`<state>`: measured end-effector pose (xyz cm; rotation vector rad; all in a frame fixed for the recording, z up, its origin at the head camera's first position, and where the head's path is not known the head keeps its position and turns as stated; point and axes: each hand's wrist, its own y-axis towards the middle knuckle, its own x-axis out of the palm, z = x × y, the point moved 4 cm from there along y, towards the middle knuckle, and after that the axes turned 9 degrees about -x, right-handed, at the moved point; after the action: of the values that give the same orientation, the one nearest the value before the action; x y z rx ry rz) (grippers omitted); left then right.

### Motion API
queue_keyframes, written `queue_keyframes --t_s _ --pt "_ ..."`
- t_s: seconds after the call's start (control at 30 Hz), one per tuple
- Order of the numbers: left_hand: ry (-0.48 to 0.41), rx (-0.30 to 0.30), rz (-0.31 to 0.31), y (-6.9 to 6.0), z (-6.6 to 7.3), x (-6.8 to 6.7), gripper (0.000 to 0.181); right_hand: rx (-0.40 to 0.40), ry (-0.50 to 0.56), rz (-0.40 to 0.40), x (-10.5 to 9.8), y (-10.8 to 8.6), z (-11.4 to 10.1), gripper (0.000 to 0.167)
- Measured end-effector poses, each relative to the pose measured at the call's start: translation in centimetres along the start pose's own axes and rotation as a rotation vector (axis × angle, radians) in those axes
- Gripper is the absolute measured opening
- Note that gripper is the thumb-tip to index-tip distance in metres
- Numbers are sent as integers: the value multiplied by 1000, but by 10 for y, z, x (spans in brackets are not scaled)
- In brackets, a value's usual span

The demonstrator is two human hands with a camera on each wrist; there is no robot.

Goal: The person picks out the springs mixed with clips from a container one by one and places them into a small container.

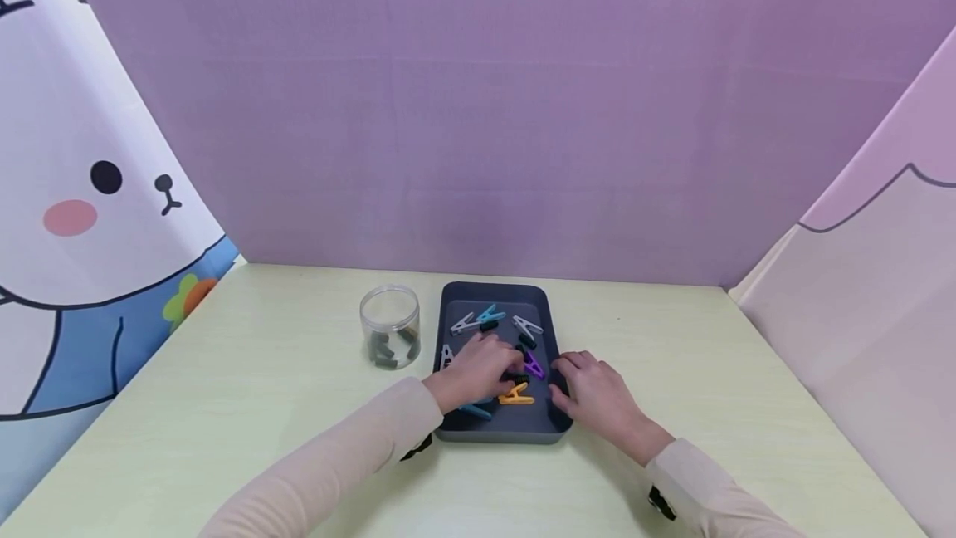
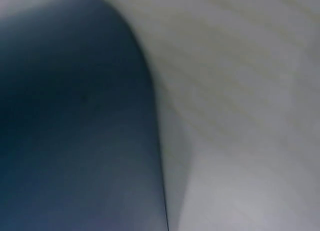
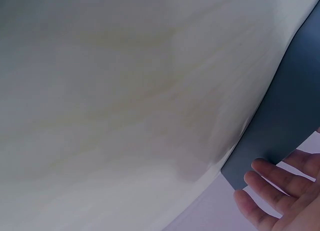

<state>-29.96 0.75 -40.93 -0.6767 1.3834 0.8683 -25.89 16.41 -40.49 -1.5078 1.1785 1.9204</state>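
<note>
My left hand (image 1: 481,368) reaches into a dark grey tray (image 1: 496,293) with fingers pointing down among small spring clips. Its thumb and fingertips are beside a yellow clip (image 1: 515,395) and a small dark piece (image 1: 517,378); whether they pinch either is hidden. A purple clip (image 1: 534,365) lies just right of these fingers. My right hand (image 1: 593,393) rests at the tray's right rim. In the right wrist view, loosely extended fingers (image 3: 280,178) lie along the tray's outer wall (image 3: 285,101). The left wrist view shows only the tray's outside (image 2: 80,131) and tabletop.
A clear round jar (image 1: 391,318) with several dark pieces inside stands left of the tray. White clips (image 1: 526,325), light blue clips (image 1: 489,314) and a darker blue clip (image 1: 475,411) also lie in the tray. A purple cloth (image 1: 478,106) hangs behind the table.
</note>
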Motion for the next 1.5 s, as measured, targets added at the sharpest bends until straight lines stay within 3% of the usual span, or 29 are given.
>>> queue_keyframes --t_s 0.8,1.23,1.5 --pt "3 32 55 -2 0 4 16 0 0 -7 -2 0 -2 29" --pt "-48 35 157 -10 -10 -13 19 5 -3 -6 -1 -1 -1 29" --pt "-97 3 211 -16 -21 -28 19 1 6 -4 -2 -1 -1 29"
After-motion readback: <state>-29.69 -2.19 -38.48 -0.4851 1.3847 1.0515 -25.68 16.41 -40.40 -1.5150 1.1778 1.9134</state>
